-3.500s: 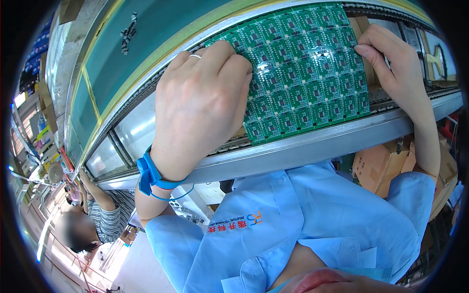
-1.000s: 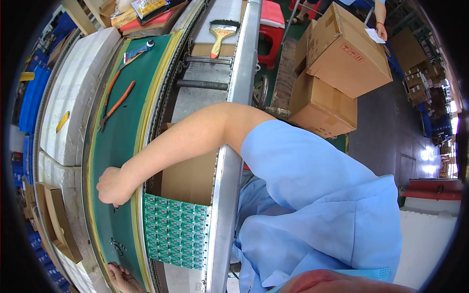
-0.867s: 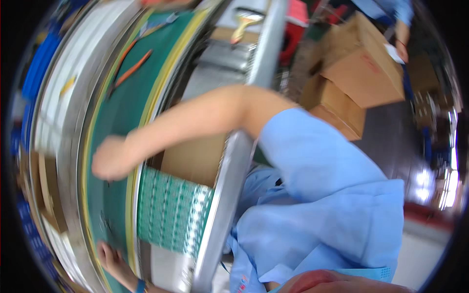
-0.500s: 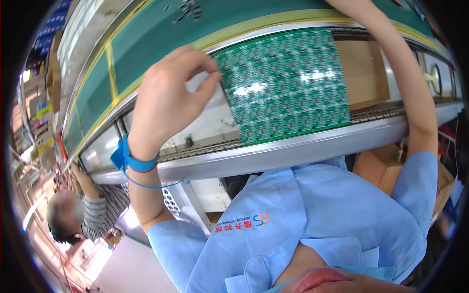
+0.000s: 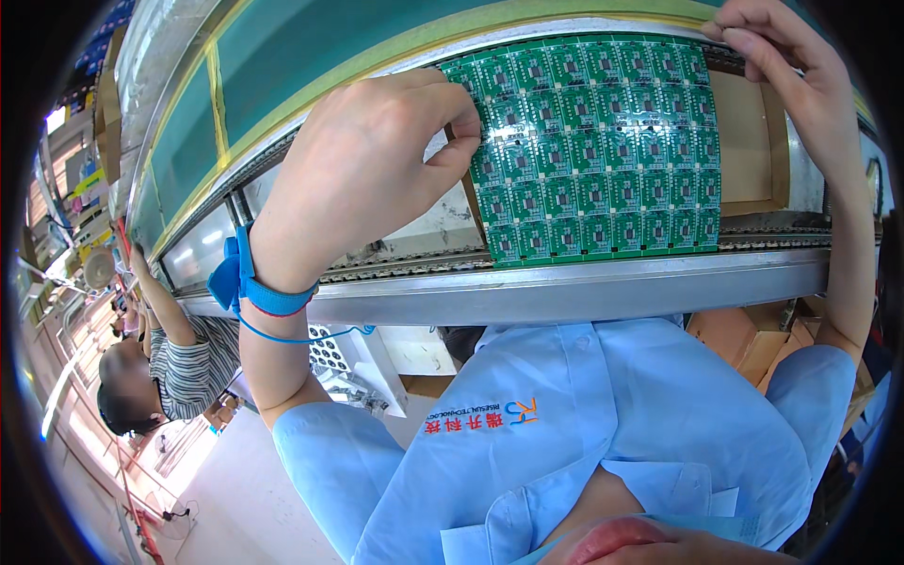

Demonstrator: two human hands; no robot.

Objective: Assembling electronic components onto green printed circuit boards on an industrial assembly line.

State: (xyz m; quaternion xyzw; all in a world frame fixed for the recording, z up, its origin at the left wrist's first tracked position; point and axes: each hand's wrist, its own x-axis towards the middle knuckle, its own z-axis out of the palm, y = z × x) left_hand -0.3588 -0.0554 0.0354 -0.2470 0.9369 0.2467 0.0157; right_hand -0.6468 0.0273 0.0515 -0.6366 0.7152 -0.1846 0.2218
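Observation:
A green circuit board panel [image 5: 603, 155], a grid of many small boards with dark chips, lies across the rails of a conveyor in front of me. At its left edge is my left hand [image 5: 377, 155], thumb and forefinger closed together; whether they grip the edge or a tiny part cannot be made out. A blue wrist strap [image 5: 273, 299] with a cord is round that wrist. By the panel's upper right corner, my right hand [image 5: 786, 61] has thumb and forefinger pinched, and what is between the tips is too small to name.
A metal rail [image 5: 565, 290] with a chain runs along my side of the conveyor. Beyond it stretches a green work surface [image 5: 348, 33] edged with yellow tape. Cardboard boxes [image 5: 739, 339] stand below at the right. Another person [image 5: 179, 367] works farther along at the left.
My right hand has come back from the far surface to the panel's upper right corner. The panel sits farther right in view, and my left hand has shifted right along with it.

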